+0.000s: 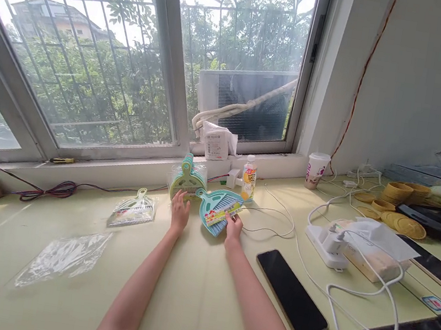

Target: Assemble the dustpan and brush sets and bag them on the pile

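Observation:
A small teal dustpan (208, 206) with a bristled brush and a colourful label lies tilted, its handle pointing left. My right hand (234, 228) is closed on its lower right edge, with thumb and fingers at the label. My left hand (180, 212) has its fingers apart at the front of a stack of green and teal dustpans (185, 180), which leans in clear plastic by the sill. Further left lies a bagged dustpan (133, 211) in clear wrapping. An unfilled clear plastic bag (64, 257) rests flat on the table's left side.
Behind the dustpans stand a drink bottle (249, 178) and a white tissue pack (218, 143). At right are a phone (291, 293), a power strip (327, 247) with trailing white cables, a paper cup (316, 171) and woven baskets (398, 193).

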Available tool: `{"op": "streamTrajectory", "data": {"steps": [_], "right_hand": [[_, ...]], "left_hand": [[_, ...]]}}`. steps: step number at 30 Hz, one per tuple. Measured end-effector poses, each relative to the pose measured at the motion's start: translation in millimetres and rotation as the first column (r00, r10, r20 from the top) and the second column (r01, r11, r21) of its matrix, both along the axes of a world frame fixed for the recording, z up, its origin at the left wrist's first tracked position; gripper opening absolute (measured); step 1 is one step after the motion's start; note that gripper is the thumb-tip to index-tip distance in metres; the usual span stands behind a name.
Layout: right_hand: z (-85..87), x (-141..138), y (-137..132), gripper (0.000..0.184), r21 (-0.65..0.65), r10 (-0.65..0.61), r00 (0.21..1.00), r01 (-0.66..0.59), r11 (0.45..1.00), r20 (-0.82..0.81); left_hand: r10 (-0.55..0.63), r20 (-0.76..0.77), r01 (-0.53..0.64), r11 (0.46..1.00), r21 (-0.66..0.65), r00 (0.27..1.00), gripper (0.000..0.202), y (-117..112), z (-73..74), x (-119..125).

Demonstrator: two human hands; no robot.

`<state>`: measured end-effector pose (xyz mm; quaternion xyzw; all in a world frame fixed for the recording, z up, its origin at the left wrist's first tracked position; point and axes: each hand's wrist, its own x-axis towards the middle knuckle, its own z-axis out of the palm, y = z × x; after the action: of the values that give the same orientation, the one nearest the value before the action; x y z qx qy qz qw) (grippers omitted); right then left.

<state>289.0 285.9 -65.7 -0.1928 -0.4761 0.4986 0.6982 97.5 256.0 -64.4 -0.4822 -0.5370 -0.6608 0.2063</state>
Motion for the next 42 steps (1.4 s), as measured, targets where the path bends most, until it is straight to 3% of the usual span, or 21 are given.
{"op": "streamTrajectory", "data": {"steps": [2, 3, 5, 6, 7, 9, 12, 15, 17, 19, 22, 25, 30, 34, 36, 39, 40, 42], "right_hand": [[0.2, -2.1, -6.7, 0.042, -0.042, 0.066, 0.997, -0.067, 0.997, -0.026], [-0.2, -3.9, -11.2, 0.041, -0.061, 0.108, 0.993, -0.111, 0.992, -0.042], [-1.9, -8.8, -22.0, 0.039, -0.073, 0.202, 0.978, -0.205, 0.976, -0.049], [-3.2, -11.6, -27.6, 0.037, -0.061, 0.251, 0.967, -0.253, 0.966, -0.033], [-4.5, -14.3, -33.0, 0.035, -0.039, 0.3, 0.954, -0.3, 0.953, -0.004], [-7.1, -18.9, -41.6, 0.028, -0.02, 0.385, 0.919, -0.385, 0.923, 0.084], [-9.2, -22.0, -46.3, 0.022, -0.087, 0.422, 0.867, -0.414, 0.906, 0.266], [-7.8, -18.4, -41.1, 0.034, -0.106, 0.33, 0.838, -0.316, 0.943, 0.435], [-4.9, -11.4, -34.1, 0.044, -0.105, 0.247, 0.876, -0.223, 0.969, 0.414], [-0.8, -0.9, -26.0, 0.05, -0.093, 0.175, 0.952, -0.156, 0.983, 0.253], [5.7, 17.0, -15.1, 0.06, -0.149, 0.123, 0.992, -0.128, 0.981, -0.039], [10.2, 29.6, -8.0, 0.071, -0.226, 0.121, 0.981, -0.153, 0.962, -0.151], [11.6, 29.8, -7.3, 0.075, -0.182, 0.102, 0.994, -0.106, 0.978, -0.028], [7.5, 15.2, -30.8, 0.048, -0.063, -0.08, 0.977, 0.093, 0.994, 0.196], [1.6, 3.9, -53.6, 0.04, 0.234, -0.29, 0.901, 0.221, 0.947, 0.323], [-12.3, -14.2, -89.8, 0.034, 0.688, -0.483, 0.765, 0.072, 0.722, 0.426], [-17.1, -19.3, -99.0, 0.032, 0.763, -0.541, 0.714, 0.016, 0.647, 0.444], [-24.5, -26.5, -109.8, 0.032, 0.812, -0.644, 0.617, 0.015, 0.583, 0.451]], "left_hand": [[-0.302, 0.23, 0.315, 0.949, -0.022, 0.925, 0.046, -9.7, 0.6, 6.2], [-0.449, 0.364, 0.49, 0.872, -0.021, 0.816, 0.05, -15.5, -0.1, 10.2], [-0.645, 0.551, 0.759, 0.65, 0.033, 0.529, 0.056, -28.7, -4.9, 18.6], [-0.687, 0.593, 0.825, 0.561, 0.066, 0.42, 0.055, -35.8, -9.0, 22.1], [-0.704, 0.62, 0.854, 0.511, 0.102, 0.347, 0.053, -43.1, -13.9, 24.6], [-0.7, 0.652, 0.851, 0.501, 0.157, 0.292, 0.049, -57.3, -25.1, 25.1], [-0.661, 0.682, 0.797, 0.572, 0.192, 0.311, 0.049, -75.0, -40.1, 13.6], [-0.634, 0.679, 0.754, 0.632, 0.18, 0.369, 0.047, -85.5, -49.2, -5.4], [-0.614, 0.657, 0.724, 0.674, 0.148, 0.437, 0.047, -88.4, -52.7, -16.1], [-0.602, 0.627, 0.699, 0.704, 0.124, 0.495, 0.049, -88.9, -54.6, -22.3], [-0.653, 0.583, 0.714, 0.68, 0.169, 0.484, 0.055, -87.1, -55.5, -23.6], [-0.717, 0.537, 0.751, 0.625, 0.213, 0.444, 0.058, -84.7, -55.9, -20.9], [-0.688, 0.597, 0.76, 0.621, 0.192, 0.412, 0.061, -85.0, -59.0, -15.3], [-0.666, 0.59, 0.746, 0.648, 0.154, 0.457, 0.061, -93.8, -53.8, -5.1], [-0.673, 0.531, 0.73, 0.669, 0.141, 0.515, 0.057, -100.4, -48.3, 1.1], [-0.699, 0.363, 0.713, 0.691, 0.121, 0.616, 0.051, -111.8, -43.2, 10.5], [-0.692, 0.311, 0.701, 0.706, 0.102, 0.652, 0.05, -115.5, -43.2, 13.8], [-0.649, 0.25, 0.656, 0.752, 0.066, 0.718, 0.05, -122.0, -45.0, 20.6]]}}
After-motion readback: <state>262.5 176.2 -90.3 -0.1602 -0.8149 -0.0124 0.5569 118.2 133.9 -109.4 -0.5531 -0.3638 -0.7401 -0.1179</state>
